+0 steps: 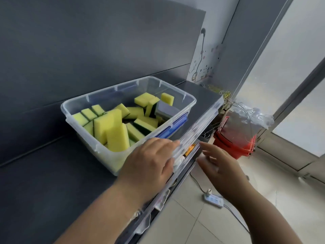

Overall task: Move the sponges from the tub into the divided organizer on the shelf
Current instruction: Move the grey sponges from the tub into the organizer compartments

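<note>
left hand (149, 161): reaches forward over the front edge of the dark shelf (44, 182), palm down, just in front of the tub's near corner; fingertips lie on the rim of the clear organizer (198, 125).
left grip: fingers lightly bent and blurred against the clear plastic; i cannot tell whether they clasp the rim or only rest on it.
right hand (223, 166): held in the air off the shelf edge, beside the organizer, above the tiled floor.
right grip: fingers spread and loose, holding nothing.
writing: the wall sticker (204, 67) bears small coloured marks, too small to read.
tub (84, 101): clear plastic with blue latches (177, 124), standing on the shelf top.
tub contents: many yellow sponges (112, 127) with dark green backs, some upright, some flat, and one grey block (165, 110) at the far right.
organizer: runs along the shelf's front edge; something orange (190, 148) shows inside; compartments too blurred to tell apart.
floor: red buckets (233, 143) under clear plastic, and a white power strip (213, 199).
</note>
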The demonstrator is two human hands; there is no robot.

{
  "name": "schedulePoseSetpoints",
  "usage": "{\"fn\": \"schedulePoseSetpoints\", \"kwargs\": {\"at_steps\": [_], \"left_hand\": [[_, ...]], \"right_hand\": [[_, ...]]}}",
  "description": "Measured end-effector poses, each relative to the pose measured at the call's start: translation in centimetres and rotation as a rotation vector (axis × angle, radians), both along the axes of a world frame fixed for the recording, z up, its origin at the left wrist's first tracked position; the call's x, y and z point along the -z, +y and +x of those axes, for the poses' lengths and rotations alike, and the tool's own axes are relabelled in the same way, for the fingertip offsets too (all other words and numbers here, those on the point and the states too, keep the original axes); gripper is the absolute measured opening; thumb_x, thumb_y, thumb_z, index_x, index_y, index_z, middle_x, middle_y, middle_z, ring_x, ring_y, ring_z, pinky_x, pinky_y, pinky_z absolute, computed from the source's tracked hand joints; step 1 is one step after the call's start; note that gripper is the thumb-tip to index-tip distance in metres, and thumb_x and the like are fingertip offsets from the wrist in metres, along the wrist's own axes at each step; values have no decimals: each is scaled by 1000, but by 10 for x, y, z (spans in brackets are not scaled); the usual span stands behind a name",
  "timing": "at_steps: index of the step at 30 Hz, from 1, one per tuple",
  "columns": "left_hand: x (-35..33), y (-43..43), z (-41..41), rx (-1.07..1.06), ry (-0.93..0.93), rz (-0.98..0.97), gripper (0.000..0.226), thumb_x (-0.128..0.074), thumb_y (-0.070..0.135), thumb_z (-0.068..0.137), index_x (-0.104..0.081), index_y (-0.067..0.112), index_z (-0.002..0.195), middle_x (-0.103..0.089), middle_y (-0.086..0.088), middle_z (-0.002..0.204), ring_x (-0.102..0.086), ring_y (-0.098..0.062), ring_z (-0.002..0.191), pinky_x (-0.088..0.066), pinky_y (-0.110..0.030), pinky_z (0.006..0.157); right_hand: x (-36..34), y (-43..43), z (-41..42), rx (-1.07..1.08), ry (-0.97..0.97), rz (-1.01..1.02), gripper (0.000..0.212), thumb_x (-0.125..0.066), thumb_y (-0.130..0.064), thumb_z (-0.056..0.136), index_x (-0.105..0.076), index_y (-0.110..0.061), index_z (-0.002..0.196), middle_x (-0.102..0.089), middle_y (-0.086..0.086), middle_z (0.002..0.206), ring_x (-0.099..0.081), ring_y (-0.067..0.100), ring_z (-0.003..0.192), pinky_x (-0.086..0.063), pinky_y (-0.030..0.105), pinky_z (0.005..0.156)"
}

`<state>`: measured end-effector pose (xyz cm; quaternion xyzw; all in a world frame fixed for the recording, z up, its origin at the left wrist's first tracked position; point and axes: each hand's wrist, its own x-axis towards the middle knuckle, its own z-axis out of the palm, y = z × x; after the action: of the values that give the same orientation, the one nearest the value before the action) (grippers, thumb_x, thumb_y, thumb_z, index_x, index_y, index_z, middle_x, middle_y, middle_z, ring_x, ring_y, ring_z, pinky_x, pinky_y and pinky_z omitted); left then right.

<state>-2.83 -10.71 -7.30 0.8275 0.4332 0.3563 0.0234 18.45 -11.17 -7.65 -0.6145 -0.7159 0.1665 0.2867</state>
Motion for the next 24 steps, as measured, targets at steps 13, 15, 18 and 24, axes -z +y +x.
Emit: {"fn": "schedulePoseSetpoints", "kwargs": {"at_steps": [13,15,18,24], "left_hand": [[-11,103,-23,-335,90,3,40,-49,24,86,-58,12,124,-62,-1,113,-51,-12,106,-36,-19,95],[-13,111,-25,-446,86,14,41,-45,28,87,-58,14,123,-62,-1,112,-50,-11,106,-40,-24,91],[-16,118,-23,-599,66,11,42,-41,31,88,-57,15,123,-62,-1,111,-49,-10,105,-42,-32,88],[-23,121,0,-863,75,-47,43,-40,33,86,-60,16,120,-64,2,108,-51,-8,102,-42,-30,86]], "right_hand": [[-33,176,-3,-228,165,165,32,-56,-33,85,-54,-36,117,-59,-16,107,-56,-5,99,-45,13,84],[-37,217,-13,-308,130,149,29,-59,-26,86,-59,-28,116,-61,-12,106,-58,0,94,-46,14,81],[-35,273,-34,-475,-117,34,34,-60,-29,86,-57,-25,120,-58,-4,115,-56,9,97,-39,17,79],[-15,330,-72,-694,-818,-71,43,-57,-45,81,-52,-20,116,-47,5,115,-49,27,101,-40,33,74]]}}
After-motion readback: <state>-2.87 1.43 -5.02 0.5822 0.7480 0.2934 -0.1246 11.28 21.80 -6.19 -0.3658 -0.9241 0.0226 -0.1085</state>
